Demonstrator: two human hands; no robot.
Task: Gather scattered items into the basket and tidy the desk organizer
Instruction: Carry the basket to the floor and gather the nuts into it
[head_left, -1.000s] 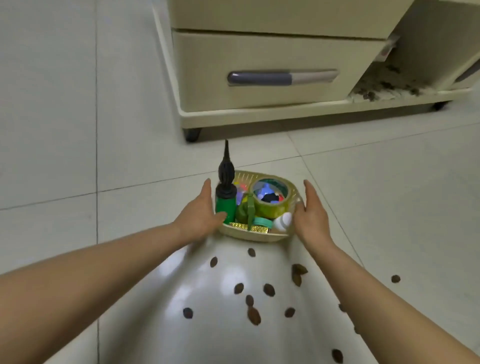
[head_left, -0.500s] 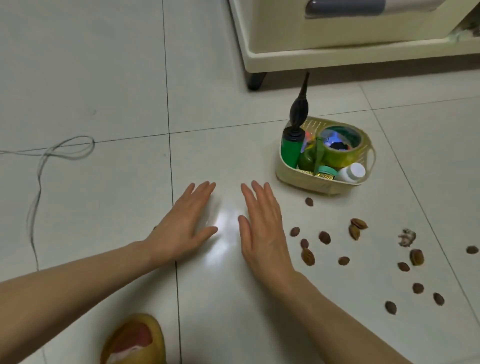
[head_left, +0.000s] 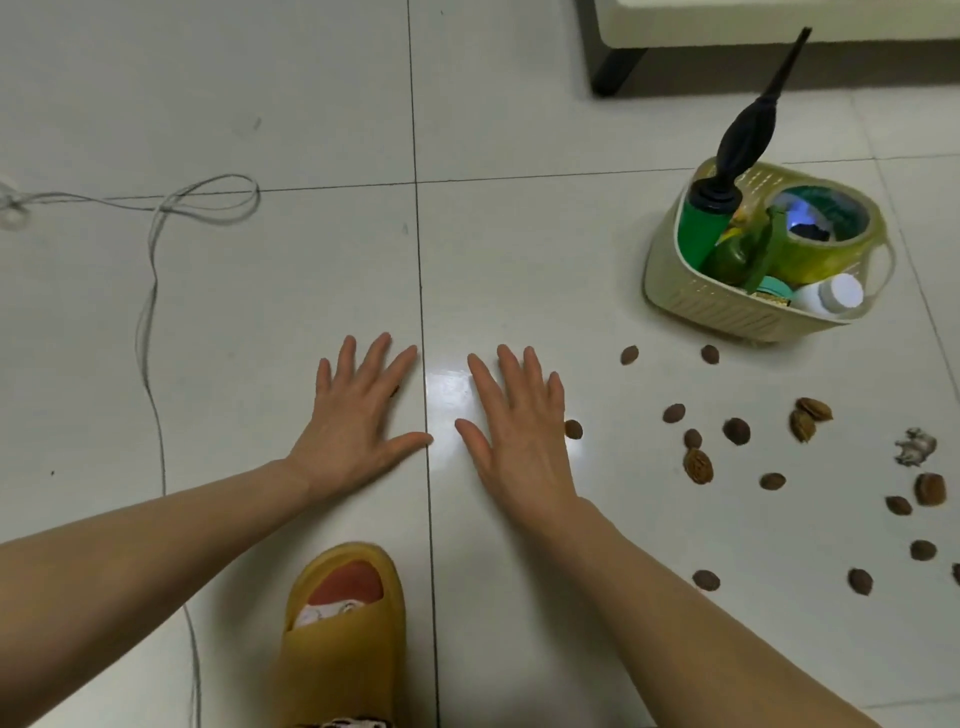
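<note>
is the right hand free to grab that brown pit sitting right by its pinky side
Probably yes. The right hand is open, flat and empty, and the brown pit lies on bare floor tile just beside its outer edge, with nothing between them. The other pits and the basket sit farther right.

Bare forearms without sleeves; a yellow slipper (head_left: 343, 634) over a patterned sock (head_left: 332, 608).

Ahead of the spread fingers (head_left: 382, 358) the floor (head_left: 311, 104) lies bare, while scattered brown pits (head_left: 736, 430) and the basket (head_left: 727, 306) crowd the side beyond the right fingers (head_left: 511, 364).
</note>
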